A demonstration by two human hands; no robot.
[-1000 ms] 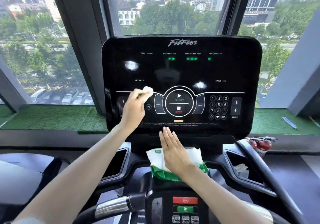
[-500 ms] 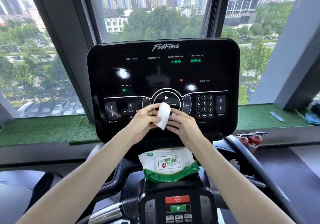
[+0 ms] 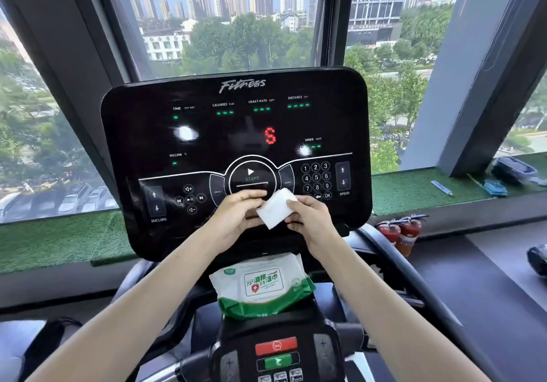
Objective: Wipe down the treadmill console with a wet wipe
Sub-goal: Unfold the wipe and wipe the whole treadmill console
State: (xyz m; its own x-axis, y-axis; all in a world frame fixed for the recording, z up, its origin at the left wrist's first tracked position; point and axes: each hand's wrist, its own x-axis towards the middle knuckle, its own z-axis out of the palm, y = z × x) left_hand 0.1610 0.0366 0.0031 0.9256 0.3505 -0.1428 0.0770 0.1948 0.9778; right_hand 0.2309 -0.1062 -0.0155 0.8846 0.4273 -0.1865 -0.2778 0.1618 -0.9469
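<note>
The black treadmill console (image 3: 207, 133) stands upright in front of me, lit with green dashes and a red "S". A folded white wet wipe (image 3: 276, 208) is held in front of its lower middle, just below the START button. My left hand (image 3: 236, 213) pinches the wipe's left edge. My right hand (image 3: 310, 219) pinches its right edge. Whether the wipe touches the panel, I cannot tell. Both forearms reach up from the bottom of the view.
A green and white pack of wet wipes (image 3: 262, 285) lies on the ledge under the console. Lower down sits a small panel with red and green buttons (image 3: 276, 352). Two red fire extinguishers (image 3: 399, 230) stand at the right by the green-turfed window sill (image 3: 414, 186).
My left hand came off the console's left side with the wipe, and my right hand lifted off the wipe pack. Both now hold the wipe between them. The display shows a red "S".
</note>
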